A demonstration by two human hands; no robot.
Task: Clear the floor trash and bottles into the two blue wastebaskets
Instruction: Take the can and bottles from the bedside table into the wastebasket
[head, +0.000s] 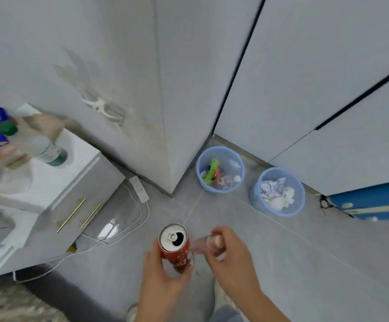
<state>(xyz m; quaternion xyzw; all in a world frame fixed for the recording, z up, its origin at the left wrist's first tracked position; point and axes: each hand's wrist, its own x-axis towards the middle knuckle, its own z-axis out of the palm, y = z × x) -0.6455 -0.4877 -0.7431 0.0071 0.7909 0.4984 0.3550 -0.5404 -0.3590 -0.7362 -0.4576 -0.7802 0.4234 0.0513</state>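
Fingers (pixel 159 254) of the left hand (pixel 163 277) are wrapping snugly around a red aluminium drink can (pixel 177 248), which is sitting upright in the grip with its pull-tab opening facing the camera. Right next to it, the right hand (pixel 229 259) is pinching a small clear plastic bottle or cup (pixel 208 245) — it's blurry, so honestly can't tell which — with the thumb on top and the fingers curled under it. Can and clear thing are nearly touching, both hovering over the grey tiled floor (pixel 281 263).

Further out, two blue mesh plastic wastebaskets are standing side by side near the corner of the grey wall panels. The left wastebasket (pixel 220 169) is holding a green bottle-shaped item (pixel 212 171) plus some red and white bits. The right wastebasket (pixel 278 191) is holding crumpled white and pale purple paper (pixel 277 191).

Off to the left, a white power strip (pixel 139 188) is lying on the floor with its white cable (pixel 128 228) looping around, beside a grey cabinet with gold handles (pixel 72 205). On its white counter (pixel 56 177), a clear bottle with a green cap (pixel 33 142) is lying on its side.
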